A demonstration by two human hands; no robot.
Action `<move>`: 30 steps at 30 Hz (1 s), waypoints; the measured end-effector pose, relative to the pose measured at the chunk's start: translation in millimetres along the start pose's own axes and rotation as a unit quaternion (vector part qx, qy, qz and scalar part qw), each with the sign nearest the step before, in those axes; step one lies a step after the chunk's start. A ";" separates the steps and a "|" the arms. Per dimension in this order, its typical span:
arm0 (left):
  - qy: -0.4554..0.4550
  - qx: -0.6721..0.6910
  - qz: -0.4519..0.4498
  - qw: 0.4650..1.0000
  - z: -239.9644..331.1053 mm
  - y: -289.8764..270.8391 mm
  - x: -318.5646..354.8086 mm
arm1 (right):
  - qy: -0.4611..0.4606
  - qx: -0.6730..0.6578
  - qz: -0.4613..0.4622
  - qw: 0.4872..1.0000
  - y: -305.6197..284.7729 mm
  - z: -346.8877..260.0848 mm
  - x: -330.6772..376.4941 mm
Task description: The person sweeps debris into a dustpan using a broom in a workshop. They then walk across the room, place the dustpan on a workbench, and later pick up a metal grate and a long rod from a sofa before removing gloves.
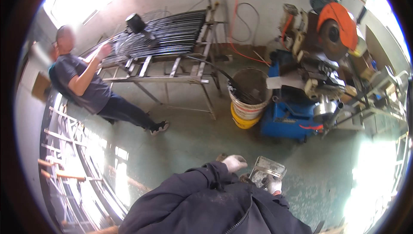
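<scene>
My left hand (234, 163), in a pale work glove, is curled into a loose fist just above my dark jacket sleeve and holds nothing that I can make out. My right hand (272, 184), also gloved, grips a small clear plastic box (267, 170) with dark small parts inside, tilted up in front of my chest. The two hands are close together, the left one a little to the left of the box and not touching it.
A person in a dark shirt (81, 81) stands at the left by a metal rack loaded with black rods (172, 31). A bucket holding rods (249, 94) stands mid-floor beside a blue machine base (286, 117) with an orange-guarded cut-off saw (337, 25). Metal frames (73, 165) lie at lower left.
</scene>
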State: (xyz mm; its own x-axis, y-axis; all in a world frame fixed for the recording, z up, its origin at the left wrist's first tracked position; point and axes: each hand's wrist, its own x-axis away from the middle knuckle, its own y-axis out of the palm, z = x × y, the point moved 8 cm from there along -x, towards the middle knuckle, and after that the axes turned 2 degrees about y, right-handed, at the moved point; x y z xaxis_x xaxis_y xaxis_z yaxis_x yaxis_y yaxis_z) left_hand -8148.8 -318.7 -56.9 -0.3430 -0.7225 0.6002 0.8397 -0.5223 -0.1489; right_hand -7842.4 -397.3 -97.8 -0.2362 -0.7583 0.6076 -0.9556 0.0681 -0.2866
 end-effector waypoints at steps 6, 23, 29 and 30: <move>-0.006 0.154 0.002 0.988 -8.0 26.3 21.5 | 0.045 -0.183 -0.114 0.975 81.3 -42.1 16.0; -0.036 0.434 0.388 0.812 -208.2 -162.8 203.0 | -0.303 0.339 -0.340 0.823 275.1 -180.6 132.1; -0.066 0.392 0.473 0.786 -352.6 -209.6 318.4 | -0.203 0.310 -0.236 0.898 283.9 -130.2 72.8; -0.069 0.367 0.481 0.794 -372.8 -210.3 332.6 | -0.200 0.344 -0.203 0.895 281.1 -120.0 61.2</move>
State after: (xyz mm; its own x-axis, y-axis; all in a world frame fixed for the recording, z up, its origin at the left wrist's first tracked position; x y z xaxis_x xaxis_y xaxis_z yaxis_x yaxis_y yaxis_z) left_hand -8596.4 -618.1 -118.9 0.6113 -0.5444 0.5744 0.7221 0.6808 -0.1233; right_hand -8146.6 -346.8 -52.3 0.3187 -0.8106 0.4913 -0.5811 -0.5766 -0.5744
